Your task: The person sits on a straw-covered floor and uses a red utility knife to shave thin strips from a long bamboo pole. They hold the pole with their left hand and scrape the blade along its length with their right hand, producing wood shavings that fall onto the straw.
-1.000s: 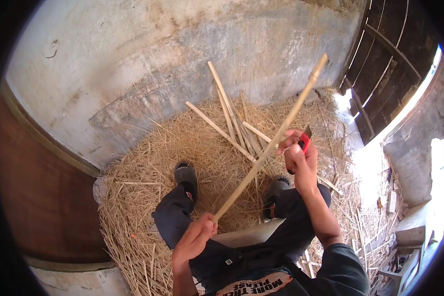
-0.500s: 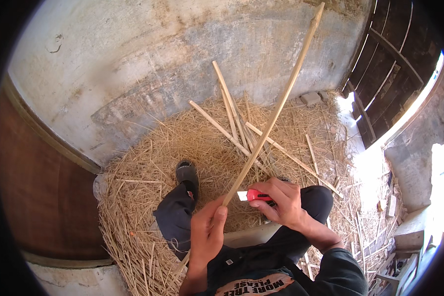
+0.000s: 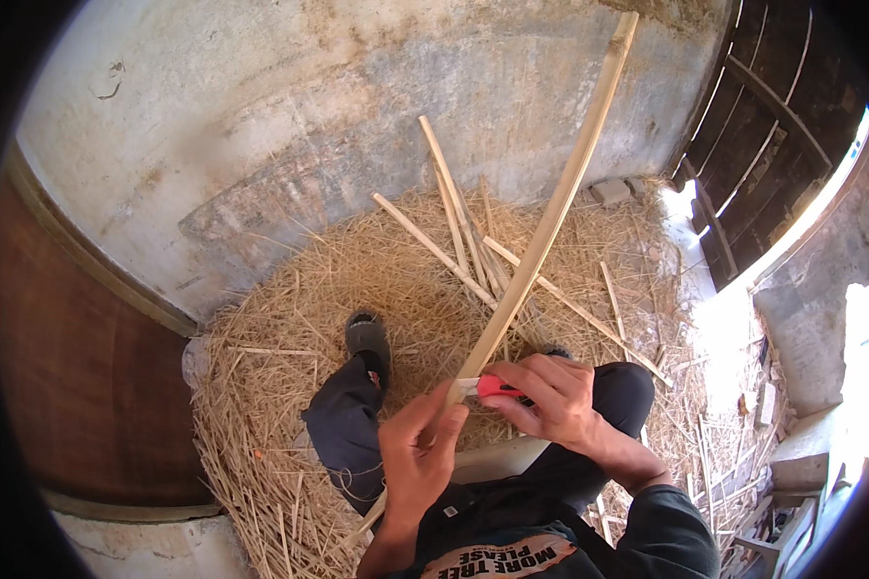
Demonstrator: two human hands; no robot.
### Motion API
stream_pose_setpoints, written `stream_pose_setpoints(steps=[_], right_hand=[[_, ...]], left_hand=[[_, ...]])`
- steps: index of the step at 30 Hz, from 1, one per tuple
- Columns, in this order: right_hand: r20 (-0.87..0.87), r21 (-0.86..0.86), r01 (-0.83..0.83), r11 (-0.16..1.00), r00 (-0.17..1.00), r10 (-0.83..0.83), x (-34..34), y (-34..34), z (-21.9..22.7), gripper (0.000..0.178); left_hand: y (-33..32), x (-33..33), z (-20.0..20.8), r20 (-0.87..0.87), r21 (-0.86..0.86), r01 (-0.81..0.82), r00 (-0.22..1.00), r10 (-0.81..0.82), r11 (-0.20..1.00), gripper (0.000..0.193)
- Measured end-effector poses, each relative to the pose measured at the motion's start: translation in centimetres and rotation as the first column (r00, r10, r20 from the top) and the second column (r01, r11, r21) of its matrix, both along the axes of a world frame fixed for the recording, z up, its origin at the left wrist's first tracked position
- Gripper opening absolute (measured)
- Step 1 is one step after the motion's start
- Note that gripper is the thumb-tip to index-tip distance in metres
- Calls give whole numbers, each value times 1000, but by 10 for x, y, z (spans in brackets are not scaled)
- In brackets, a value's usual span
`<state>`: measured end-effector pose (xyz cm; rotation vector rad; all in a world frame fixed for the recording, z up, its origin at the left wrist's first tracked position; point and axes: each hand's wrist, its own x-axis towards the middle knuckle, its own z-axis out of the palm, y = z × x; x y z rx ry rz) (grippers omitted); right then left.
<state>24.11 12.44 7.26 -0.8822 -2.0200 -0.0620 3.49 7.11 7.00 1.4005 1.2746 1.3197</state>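
A long, pale strip of split bamboo or wood (image 3: 550, 220) slants from my lap up toward the wall. My left hand (image 3: 421, 446) is closed round its lower part, thumb pressed along it. In my right hand (image 3: 554, 398) is a red utility knife (image 3: 498, 387) with its short blade out. The blade touches the strip just above my left fingers. Beyond my hands, several similar strips (image 3: 431, 249) lie crossed in a loose pile, some leaning on the wall.
Straw-like shavings (image 3: 261, 405) cover the floor around my shoes (image 3: 366, 338). A stained plaster wall (image 3: 290, 125) rises ahead, and a brown panel (image 3: 87, 386) stands at the left. Dark slatted boards (image 3: 758, 125) are at the far right, with bright light beneath.
The strip has turned to show a broader face. Both hands have come closer together, and the knife blade has moved left from beside the strip onto it.
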Motion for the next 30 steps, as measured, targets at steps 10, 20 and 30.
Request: stream_pose_setpoints(steps=[10,20,30], right_hand=[[9,6,55,998,998,-55,10,2,-1,36],[-67,-91,136,986,988,-143,31,21,10,32],[-47,-118,139,983,988,-146,38,29,8,29]], left_hand=[[-4,-1,-3,-44,-32,-8,999,7,999,29],[-20,-7,-12,-24,-170,30,999,-35,985,29],[-23,-12,-18,-93,-142,3,996,-16,990,28]])
